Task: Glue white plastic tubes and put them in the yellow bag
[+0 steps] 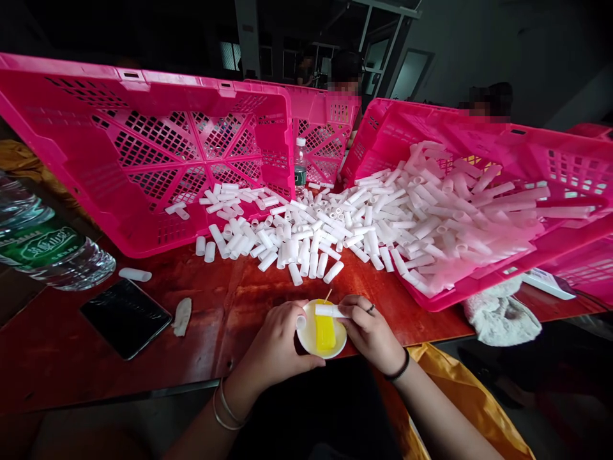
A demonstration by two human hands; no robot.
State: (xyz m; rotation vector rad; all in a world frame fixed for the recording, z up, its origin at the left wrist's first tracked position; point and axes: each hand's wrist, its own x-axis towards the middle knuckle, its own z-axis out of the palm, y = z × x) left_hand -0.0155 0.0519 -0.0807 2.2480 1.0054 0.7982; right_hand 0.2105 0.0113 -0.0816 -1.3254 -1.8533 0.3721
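My left hand (280, 338) is wrapped round the side of a small white bowl (306, 337) near the table's front edge. A short white plastic tube (301, 322) shows by its fingers, its open end towards me. In the bowl lies a bright yellow rectangular block (325, 333), its material unclear. My right hand (366, 322) pinches a white plastic tube (330, 310), held level over the block. A thin stick (328, 296) pokes up at the bowl's far rim. Beyond both hands spreads a heap of white tubes (311, 236).
Two pink crates lie tipped on their sides, one left (201, 217) and one right (479, 281) with tubes spilling out. On the left are a phone (125, 318), a large water bottle (52, 243) and a loose tube (135, 275). A pale cloth (502, 316) hangs at right.
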